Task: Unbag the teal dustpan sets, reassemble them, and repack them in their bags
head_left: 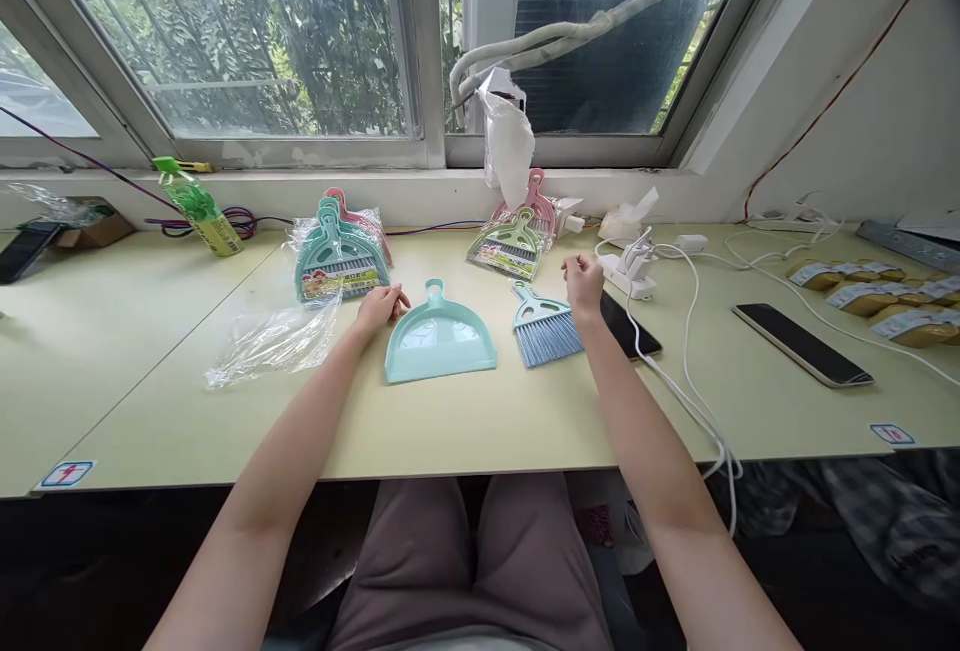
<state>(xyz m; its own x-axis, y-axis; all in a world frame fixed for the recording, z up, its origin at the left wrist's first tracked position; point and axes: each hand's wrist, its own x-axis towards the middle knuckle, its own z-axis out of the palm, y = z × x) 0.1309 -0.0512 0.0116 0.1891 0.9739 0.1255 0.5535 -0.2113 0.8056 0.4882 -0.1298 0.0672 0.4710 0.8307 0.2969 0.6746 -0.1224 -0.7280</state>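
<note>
A light-blue dustpan (440, 336) lies on the pale yellow table, its handle toward the window. Just left of it, my left hand (381, 307) rests with fingers loosely curled and apart, nothing visible in it. A small blue brush (547, 331) lies to the right of the dustpan, bristles toward me. My right hand (584, 283) is by the brush's right side, fingers curled in; whatever it holds, if anything, is hidden. Crumpled clear plastic wrap (277, 343) lies left of my left forearm. Behind that hand are wrapped dustpan sets (341, 253).
More wrapped sets (513, 246) stand by the window. A power strip (628, 271) with white cables, a black phone (627, 325) and another phone (802, 343) lie at the right, near yellow packets (862, 286). A green bottle (201, 211) leans at the back left.
</note>
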